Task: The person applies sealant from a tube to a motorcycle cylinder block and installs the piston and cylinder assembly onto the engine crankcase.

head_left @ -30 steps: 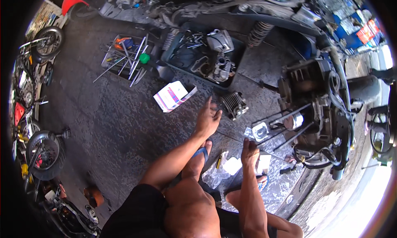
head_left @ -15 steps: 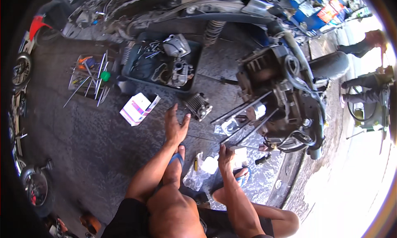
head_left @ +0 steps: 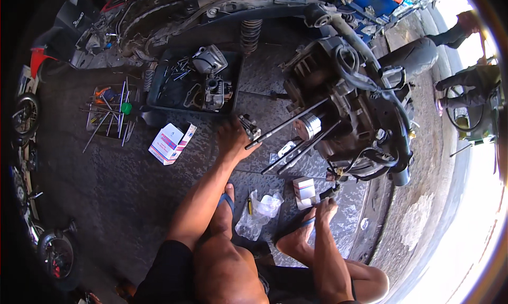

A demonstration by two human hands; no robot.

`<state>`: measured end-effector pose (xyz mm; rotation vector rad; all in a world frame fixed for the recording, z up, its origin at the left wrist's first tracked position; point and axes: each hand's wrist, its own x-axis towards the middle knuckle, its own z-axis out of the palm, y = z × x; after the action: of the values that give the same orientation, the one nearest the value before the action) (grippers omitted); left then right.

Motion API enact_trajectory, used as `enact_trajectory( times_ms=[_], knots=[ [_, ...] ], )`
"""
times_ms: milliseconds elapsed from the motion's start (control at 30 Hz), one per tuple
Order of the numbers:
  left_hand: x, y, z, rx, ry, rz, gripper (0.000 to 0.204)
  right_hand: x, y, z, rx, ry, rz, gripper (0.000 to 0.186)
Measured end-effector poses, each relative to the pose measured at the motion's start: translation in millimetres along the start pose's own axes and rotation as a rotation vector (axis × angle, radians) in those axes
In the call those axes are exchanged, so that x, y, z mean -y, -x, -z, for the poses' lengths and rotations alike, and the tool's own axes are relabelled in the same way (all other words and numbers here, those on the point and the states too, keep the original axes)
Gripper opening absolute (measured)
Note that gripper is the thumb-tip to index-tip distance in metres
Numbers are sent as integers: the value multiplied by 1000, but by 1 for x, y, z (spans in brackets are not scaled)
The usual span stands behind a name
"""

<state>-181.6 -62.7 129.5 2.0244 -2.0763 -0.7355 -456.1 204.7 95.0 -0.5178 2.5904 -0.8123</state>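
My left hand (head_left: 232, 140) reaches forward and is closed on a finned metal engine cylinder (head_left: 250, 126), which it partly covers. Just to the right, long studs (head_left: 288, 123) stick out of the engine crankcase (head_left: 346, 106), and a bare piston (head_left: 308, 127) sits among them. My right hand (head_left: 326, 211) is low on the right with its fingers curled, beside a dark rubber-like piece (head_left: 329, 192) that hangs below the engine. Whether it holds anything is hidden. A small white carton (head_left: 304, 192) stands just left of that hand.
A dark tray (head_left: 159, 100) of engine parts and bolts lies ahead. Left of it is a tool basket (head_left: 114, 132), with an open white box (head_left: 170, 144) nearer. A plastic bag (head_left: 254, 219) lies between my feet. Motorcycle framework and a coil spring (head_left: 251, 37) stand at the back.
My left hand has gone from open beside the cylinder to closed on it. My right hand has moved right, away from the stud ends and the small carton. The view has shifted slightly.
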Motion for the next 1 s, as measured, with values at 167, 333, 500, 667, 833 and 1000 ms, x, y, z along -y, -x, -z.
enact_trajectory(
  times_ms=[167, 333, 500, 667, 833, 1000],
  knots=[
    [-4, -35, 5, 199, -226, 59, 105, 42, 22, -10, 65, 17, 54, 47],
    [-5, -35, -1, 108, -254, -3, 91, 77, 60, -27, 323, 93, 449, 28],
    [2, -4, -9, 74, -250, -90, 126, 78, 77, -49, 514, -29, 349, 27],
    [28, 7, 11, 194, 21, -201, 122, 86, 79, -61, 588, -35, 339, 33],
    [83, 31, 22, 153, 532, -202, 128, 115, 80, -82, 730, -243, 155, 45],
    [91, 108, 35, 63, 765, -264, 127, 155, 91, -104, 1119, -927, -443, 76]
  ],
)
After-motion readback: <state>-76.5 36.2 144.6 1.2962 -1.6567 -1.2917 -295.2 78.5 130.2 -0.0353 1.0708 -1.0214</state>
